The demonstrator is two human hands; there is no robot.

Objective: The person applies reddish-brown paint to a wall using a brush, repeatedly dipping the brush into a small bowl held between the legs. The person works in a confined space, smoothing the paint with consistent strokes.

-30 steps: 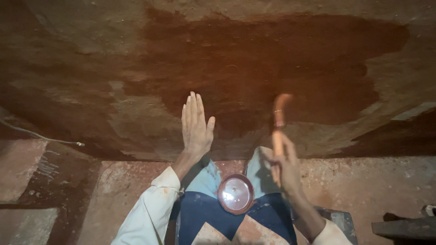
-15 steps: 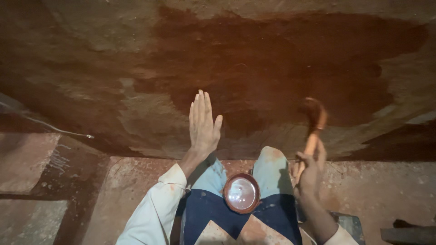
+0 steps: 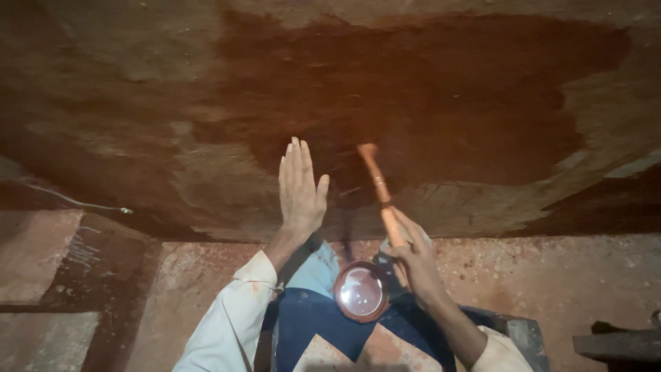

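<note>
- The slim orange-brown wooden-handled brush [image 3: 377, 184] stands almost upright, its dark tip against the big earthen wall [image 3: 172, 103], at the lower edge of the wall's dark wet patch [image 3: 427, 89].
- Your right hand [image 3: 412, 256] is closed round the brush's lower end, just below that wet patch.
- Your left hand [image 3: 300, 189] lies flat and open on the wall, fingers together and pointing up, holding nothing, close to the left of the brush tip.
- The small round reddish bowl with pale liquid [image 3: 361, 292] rests on your lap, below the wall and between your forearms.
- Judging by the wall, much of its middle and right is already darkened and wet; the paler, drier stretches to the left and along the bottom edge look yet to be covered.
- A thin wire [image 3: 76, 203] runs along the wall's lower left, above the reddish speckled floor [image 3: 585, 275].
</note>
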